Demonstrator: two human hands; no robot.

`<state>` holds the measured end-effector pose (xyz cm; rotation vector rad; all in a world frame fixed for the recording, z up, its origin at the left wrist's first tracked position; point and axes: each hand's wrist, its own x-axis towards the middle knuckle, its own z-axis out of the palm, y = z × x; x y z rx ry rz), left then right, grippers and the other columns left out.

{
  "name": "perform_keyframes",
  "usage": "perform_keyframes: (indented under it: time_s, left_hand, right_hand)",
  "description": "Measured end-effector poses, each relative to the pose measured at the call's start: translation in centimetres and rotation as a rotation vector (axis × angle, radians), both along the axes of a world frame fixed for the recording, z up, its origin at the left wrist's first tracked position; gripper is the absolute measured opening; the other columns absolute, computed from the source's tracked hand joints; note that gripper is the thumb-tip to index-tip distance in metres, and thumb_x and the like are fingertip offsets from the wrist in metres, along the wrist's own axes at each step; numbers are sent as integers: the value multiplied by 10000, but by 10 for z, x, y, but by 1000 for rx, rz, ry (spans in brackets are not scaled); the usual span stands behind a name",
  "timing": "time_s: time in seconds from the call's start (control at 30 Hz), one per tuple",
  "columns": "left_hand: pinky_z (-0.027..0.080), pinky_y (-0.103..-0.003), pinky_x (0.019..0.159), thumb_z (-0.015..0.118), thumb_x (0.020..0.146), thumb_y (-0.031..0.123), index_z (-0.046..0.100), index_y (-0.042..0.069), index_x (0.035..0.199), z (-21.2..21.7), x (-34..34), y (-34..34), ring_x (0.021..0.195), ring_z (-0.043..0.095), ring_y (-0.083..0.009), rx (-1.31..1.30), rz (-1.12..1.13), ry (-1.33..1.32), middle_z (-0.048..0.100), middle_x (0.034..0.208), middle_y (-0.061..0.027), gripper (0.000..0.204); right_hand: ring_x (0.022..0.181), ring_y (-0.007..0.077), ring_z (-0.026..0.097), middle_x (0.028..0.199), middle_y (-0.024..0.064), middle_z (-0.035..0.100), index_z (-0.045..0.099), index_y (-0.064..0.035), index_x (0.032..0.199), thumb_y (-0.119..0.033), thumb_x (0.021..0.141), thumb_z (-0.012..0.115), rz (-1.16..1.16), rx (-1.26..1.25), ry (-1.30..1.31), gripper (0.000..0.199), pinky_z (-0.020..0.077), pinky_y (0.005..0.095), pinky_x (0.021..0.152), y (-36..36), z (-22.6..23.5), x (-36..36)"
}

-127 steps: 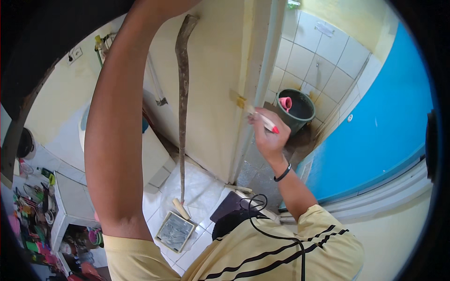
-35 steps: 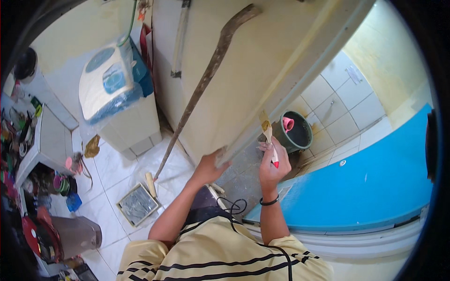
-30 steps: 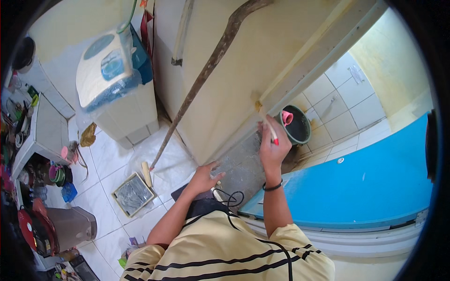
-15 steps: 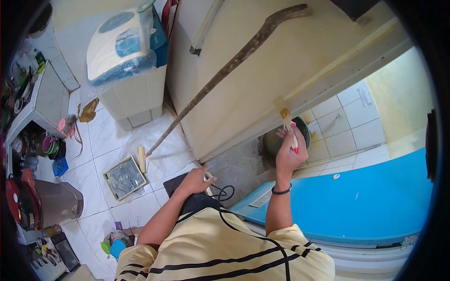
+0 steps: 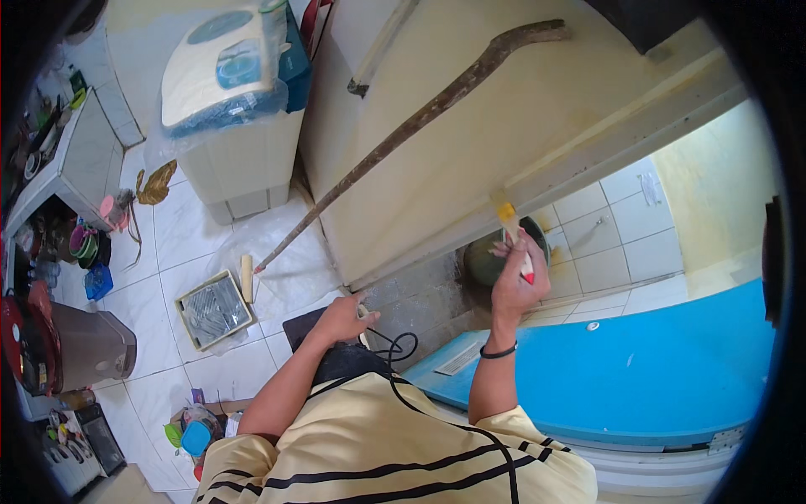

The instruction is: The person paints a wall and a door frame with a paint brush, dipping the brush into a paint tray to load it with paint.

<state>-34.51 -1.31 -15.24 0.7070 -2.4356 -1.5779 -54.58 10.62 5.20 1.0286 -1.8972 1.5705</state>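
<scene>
My right hand (image 5: 520, 284) is closed around a paintbrush (image 5: 509, 220) with a red-and-white handle. Its yellowish bristles point up and meet the edge of the cream wall (image 5: 470, 151) beside the doorway. Down at my waist, my left hand (image 5: 340, 319) is closed around the pale rim or edge of an object (image 5: 364, 316); most of it is hidden by the hand, so its kind is unclear. A black cord (image 5: 401, 343) loops just to the right of that hand.
A long wooden pole (image 5: 411, 126) leans on the wall, its lower end by a paint roller (image 5: 246, 279) and tray (image 5: 214, 311). Beyond stands a washing machine (image 5: 235, 143). On the right are a blue door (image 5: 621, 361) and a dark green tub (image 5: 487, 260).
The view has turned slightly. My right hand and the paintbrush have shifted a little, with the bristles still at the wall edge. My left hand keeps its hold at the waist.
</scene>
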Motion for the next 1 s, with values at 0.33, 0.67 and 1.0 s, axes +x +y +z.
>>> perform_keyframes:
  time_s: [0.33,0.67,1.0]
  left_hand:
    - [516,-412,896,683,849,292,595,10,1247,27,1,3,999,656,-400,17,130,166,668,1055,-266,496]
    - [509,-340,922,638,891,164,619,-27,1188,42,-10,-1,1035,683,-280,152,260,366,692,1079,-224,354]
    - [492,-338,959,610,925,141,601,-53,1207,52,-8,-2,1087,655,-249,210,214,327,677,1132,-202,343]
  right_hand:
    - [730,184,683,843,135,677,655,78,1054,16,929,544,-87,-101,52,177,537,275,683,4,-7,-4]
    - [771,279,672,896,169,693,682,27,970,-12,862,636,-119,-57,167,123,523,338,709,-8,1,-5]
    - [746,291,680,896,173,680,666,20,1006,-2,852,645,-127,-49,156,157,525,333,674,-8,8,4]
